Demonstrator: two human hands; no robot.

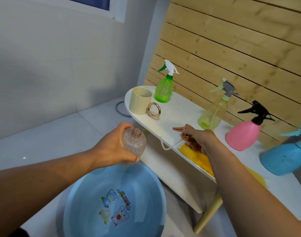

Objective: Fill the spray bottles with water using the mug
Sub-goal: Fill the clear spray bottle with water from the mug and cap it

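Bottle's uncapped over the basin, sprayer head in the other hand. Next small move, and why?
Probably: right hand sets the sprayer head down on the white table and reaches for the cream mug. The left hand already grips the open clear bottle above the blue basin, which appears to hold water, and the mug stands untouched on the table.

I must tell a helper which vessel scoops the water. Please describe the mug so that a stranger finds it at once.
Look at the white table before the wooden slat wall. At its far left end, beside the green spray bottle, stands the cream mug. It alone is open-topped, with a shiny ring handle.
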